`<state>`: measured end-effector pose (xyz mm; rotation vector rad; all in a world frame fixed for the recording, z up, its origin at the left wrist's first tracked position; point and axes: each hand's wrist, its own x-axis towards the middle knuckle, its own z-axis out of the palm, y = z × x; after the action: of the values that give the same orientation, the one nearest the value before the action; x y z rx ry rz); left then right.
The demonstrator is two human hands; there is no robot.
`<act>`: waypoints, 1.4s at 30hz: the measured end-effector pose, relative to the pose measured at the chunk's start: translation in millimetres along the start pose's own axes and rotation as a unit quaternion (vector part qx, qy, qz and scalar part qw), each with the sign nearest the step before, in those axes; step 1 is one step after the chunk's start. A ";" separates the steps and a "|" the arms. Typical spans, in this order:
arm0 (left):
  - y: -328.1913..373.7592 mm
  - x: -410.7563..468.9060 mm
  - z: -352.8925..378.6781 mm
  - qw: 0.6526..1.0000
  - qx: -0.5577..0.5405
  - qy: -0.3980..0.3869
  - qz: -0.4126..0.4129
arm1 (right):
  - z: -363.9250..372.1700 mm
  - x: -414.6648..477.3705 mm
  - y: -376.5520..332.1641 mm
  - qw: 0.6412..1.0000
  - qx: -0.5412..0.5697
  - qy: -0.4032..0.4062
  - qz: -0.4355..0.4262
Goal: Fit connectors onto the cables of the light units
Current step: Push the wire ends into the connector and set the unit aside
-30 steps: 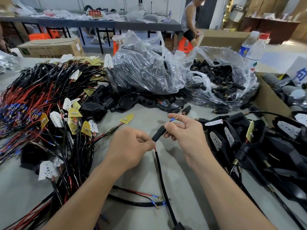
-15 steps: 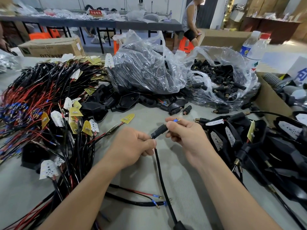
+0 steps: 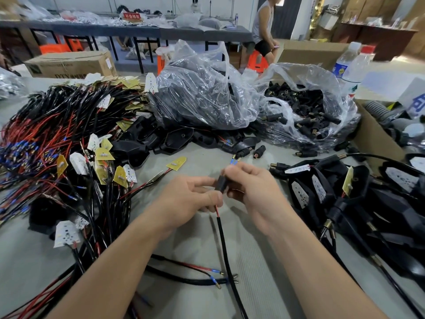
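1. The connector (image 3: 222, 184), a short black sleeve, sits on the cable (image 3: 226, 249) between the two hands, above the middle of the bench (image 3: 264, 261). Motion blur hides its finer form.
2. Its long axis runs along the cable, tilted up and away from the person. The blue-tipped wire ends (image 3: 233, 161) stick out past the right fingers and point to the far side.
3. The left hand (image 3: 190, 199) has its grip clamped on the cable just below the connector, thumb and forefinger pinching where the red and black cores show.
4. The right hand (image 3: 253, 192) has its grip curled round the connector's upper part and the wires.
5. From the hands the cable trails toward the bench's near edge, passing the tips of a loose cable (image 3: 190, 270) that lies flat.
6. A bare grey strip of bench runs from the hands to the near edge. The wire bundle (image 3: 57, 134) crowds the left, the light units (image 3: 345, 196) crowd the right, and a plastic bag of connectors (image 3: 305, 111) lies beyond.
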<state>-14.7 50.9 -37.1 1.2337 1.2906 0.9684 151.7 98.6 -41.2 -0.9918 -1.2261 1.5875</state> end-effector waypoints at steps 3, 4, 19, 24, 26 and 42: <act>0.3 -3.4 -0.5 0.997 -0.029 -0.064 -0.016 | -0.3 1.7 -3.0 0.999 -0.001 0.041 -0.014; 1.1 -4.7 -1.5 0.995 -0.047 -0.079 -0.023 | 0.3 0.8 -5.8 0.998 0.005 0.055 -0.020; 1.8 -3.9 28.5 0.981 0.167 0.098 0.027 | -3.6 9.9 -8.9 0.972 -0.022 0.193 -0.134; 7.1 -5.3 26.4 0.999 -0.005 -0.043 -0.012 | -4.3 8.8 -9.0 0.969 0.029 0.214 -0.121; 10.8 -8.6 22.1 0.985 -0.108 -0.123 -0.044 | -1.5 7.8 -10.9 0.971 0.031 0.203 -0.123; 5.2 -8.9 16.5 0.993 0.118 0.004 0.006 | -31.8 11.5 -29.3 0.937 0.218 0.255 -0.097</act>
<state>1.5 41.1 -32.6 1.4197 1.4364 0.8464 183.0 122.4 -19.7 -0.8815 -0.5610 1.2580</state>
